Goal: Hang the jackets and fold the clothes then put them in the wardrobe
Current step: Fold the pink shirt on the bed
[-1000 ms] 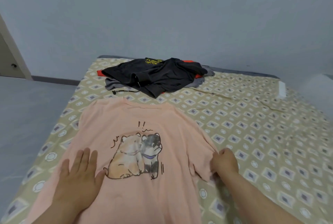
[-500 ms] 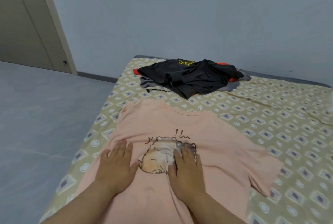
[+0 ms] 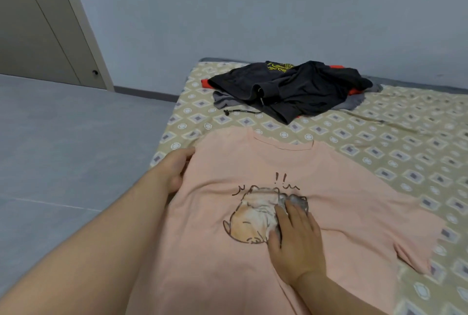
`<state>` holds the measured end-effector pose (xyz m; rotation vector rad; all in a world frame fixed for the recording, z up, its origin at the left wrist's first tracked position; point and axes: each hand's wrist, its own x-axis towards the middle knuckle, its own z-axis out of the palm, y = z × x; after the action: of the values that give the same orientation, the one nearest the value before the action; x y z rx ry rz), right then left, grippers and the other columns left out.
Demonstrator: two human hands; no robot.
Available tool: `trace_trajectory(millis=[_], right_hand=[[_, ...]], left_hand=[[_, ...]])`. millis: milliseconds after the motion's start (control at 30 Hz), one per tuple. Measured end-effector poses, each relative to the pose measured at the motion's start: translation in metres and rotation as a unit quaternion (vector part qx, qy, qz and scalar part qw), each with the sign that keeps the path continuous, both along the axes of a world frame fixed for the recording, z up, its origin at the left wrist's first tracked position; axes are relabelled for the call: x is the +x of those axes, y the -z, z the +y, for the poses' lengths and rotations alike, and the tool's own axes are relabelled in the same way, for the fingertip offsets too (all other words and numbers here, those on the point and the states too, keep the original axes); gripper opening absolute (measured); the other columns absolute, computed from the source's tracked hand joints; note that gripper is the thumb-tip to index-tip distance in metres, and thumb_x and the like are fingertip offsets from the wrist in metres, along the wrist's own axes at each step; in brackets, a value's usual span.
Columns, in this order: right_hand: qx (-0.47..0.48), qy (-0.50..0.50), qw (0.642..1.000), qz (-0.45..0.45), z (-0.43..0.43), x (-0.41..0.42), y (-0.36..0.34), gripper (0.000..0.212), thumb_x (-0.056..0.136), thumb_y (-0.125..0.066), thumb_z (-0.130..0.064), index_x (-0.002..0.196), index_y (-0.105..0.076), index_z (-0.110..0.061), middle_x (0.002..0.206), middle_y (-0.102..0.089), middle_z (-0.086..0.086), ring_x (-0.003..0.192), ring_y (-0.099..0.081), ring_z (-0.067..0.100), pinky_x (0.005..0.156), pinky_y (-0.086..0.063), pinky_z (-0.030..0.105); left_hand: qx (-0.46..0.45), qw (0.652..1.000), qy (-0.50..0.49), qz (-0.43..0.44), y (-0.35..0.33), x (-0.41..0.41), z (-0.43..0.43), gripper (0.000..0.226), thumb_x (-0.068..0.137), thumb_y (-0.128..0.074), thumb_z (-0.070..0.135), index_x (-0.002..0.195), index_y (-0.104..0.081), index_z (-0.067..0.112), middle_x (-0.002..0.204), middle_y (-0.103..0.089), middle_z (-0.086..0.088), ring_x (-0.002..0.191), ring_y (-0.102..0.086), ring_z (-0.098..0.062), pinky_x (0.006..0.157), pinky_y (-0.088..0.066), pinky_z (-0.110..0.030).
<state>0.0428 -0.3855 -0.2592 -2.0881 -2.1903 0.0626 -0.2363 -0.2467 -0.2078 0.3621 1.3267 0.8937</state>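
Note:
A pink T-shirt [image 3: 266,162] with a cartoon animal print lies face up on the bed [image 3: 405,142]. My left hand [image 3: 174,171] grips the shirt's left shoulder edge, fingers curled round the fabric. My right hand [image 3: 295,236] lies flat on the print in the shirt's middle, fingers straight, pressing it down. At the far end of the bed sits a pile of dark clothes [image 3: 298,89], black on top with grey and red showing beneath.
The bed has a beige patterned sheet and stands against a blue-grey wall. Grey floor [image 3: 63,150] stretches to the left. A door [image 3: 38,23] stands at the far left corner.
My left hand left the shirt's middle and moved up-left to grip the shoulder edge. My right hand stayed flat on the print. The view swung further left.

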Motion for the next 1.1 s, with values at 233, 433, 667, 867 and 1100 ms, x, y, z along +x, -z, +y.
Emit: trace_trajectory(millis=[233,433,667,867,1100], right_hand=[[-0.012,-0.003,1.0,0.002,0.0,-0.001,0.002,0.066,0.084,-0.033,-0.048,0.136,-0.061,-0.018,0.147,-0.052,0.007,0.138,-0.047,0.026,0.115,-0.02,0.041],[-0.012,0.004,1.0,-0.003,0.0,0.0,-0.001,0.066,0.084,-0.033,-0.047,0.136,-0.061,-0.017,0.147,-0.053,0.008,0.139,-0.045,0.025,0.116,-0.02,0.041],[-0.017,0.006,1.0,0.008,0.0,-0.002,-0.004,0.067,0.084,-0.032,-0.047,0.136,-0.061,-0.017,0.148,-0.052,0.007,0.138,-0.046,0.024,0.117,-0.023,0.042],[-0.008,0.004,1.0,0.004,0.0,0.0,0.0,0.067,0.084,-0.031,-0.047,0.136,-0.06,-0.016,0.148,-0.052,0.007,0.139,-0.045,0.024,0.118,-0.026,0.044],[-0.005,0.009,1.0,0.01,0.001,-0.001,0.0,0.068,0.085,-0.029,-0.047,0.137,-0.06,-0.016,0.147,-0.052,0.006,0.139,-0.044,0.022,0.118,-0.028,0.045]], left_hand=[[0.017,0.998,0.041,-0.036,-0.013,-0.015,0.008,0.015,0.095,-0.061,0.021,0.099,-0.068,0.007,0.079,-0.075,-0.008,0.075,-0.07,-0.022,0.071,-0.058,-0.037],[0.096,0.989,0.001,0.116,-0.041,-0.056,0.033,0.015,0.1,-0.049,0.008,0.094,-0.064,0.007,0.082,-0.066,-0.009,0.07,-0.061,-0.019,0.057,-0.053,-0.028],[0.096,0.932,-0.122,0.327,-0.002,-0.091,-0.005,0.032,0.085,-0.07,0.031,0.061,-0.058,0.012,0.056,-0.056,-0.007,0.057,-0.052,-0.021,0.058,-0.041,-0.029],[0.127,0.906,-0.067,0.399,0.038,-0.068,-0.06,0.026,0.08,-0.067,0.034,0.066,-0.062,0.012,0.053,-0.062,0.005,0.053,-0.055,-0.016,0.052,-0.038,-0.029],[0.177,0.907,-0.375,0.069,-0.021,-0.069,-0.021,0.019,0.098,-0.043,0.015,0.082,-0.05,0.01,0.082,-0.054,-0.012,0.061,-0.057,-0.016,0.051,-0.048,-0.02]])
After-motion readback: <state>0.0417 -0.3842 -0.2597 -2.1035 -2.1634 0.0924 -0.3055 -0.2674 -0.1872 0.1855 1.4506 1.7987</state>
